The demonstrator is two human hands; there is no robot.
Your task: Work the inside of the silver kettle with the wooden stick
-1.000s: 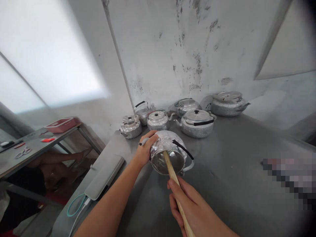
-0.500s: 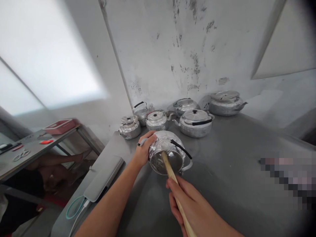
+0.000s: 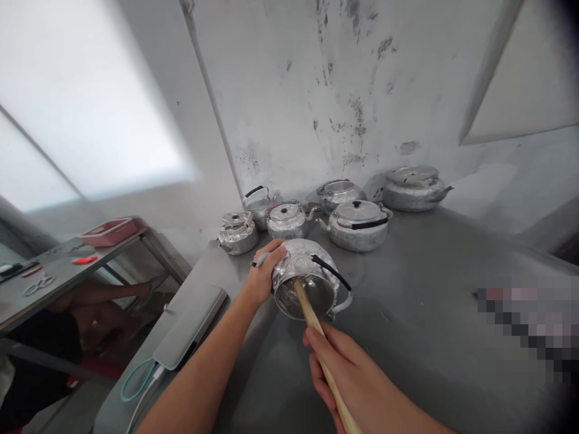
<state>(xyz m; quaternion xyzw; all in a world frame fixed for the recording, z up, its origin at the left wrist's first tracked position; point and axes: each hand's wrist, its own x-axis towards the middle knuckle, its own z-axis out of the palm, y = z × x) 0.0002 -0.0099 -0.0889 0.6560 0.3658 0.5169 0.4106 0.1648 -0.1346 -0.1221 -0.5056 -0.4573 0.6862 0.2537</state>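
Observation:
A dented silvery metal kettle [image 3: 301,256] lies tilted on the grey table, its round opening facing me and its black-gripped handle swung to the right. My left hand [image 3: 263,274] grips the kettle's left side, thumb on top; the other fingers are partly hidden behind it. In my right hand [image 3: 337,355] is a pale wooden stick [image 3: 312,316], held with the fingers wrapped round it. The stick's far end reaches inside the kettle's opening, so its tip is hidden.
Several metal kettles [image 3: 359,226] stand behind along the wall. To the left lies a grey power bank [image 3: 190,325] with a cable. A side table [image 3: 58,274] holds a pink basket [image 3: 113,231] and scissors [image 3: 39,284]; a seated person's legs show beneath.
The stick's inner end has shifted slightly to the left within the kettle's opening. Both hands keep their hold, and the kettle stays where it was.

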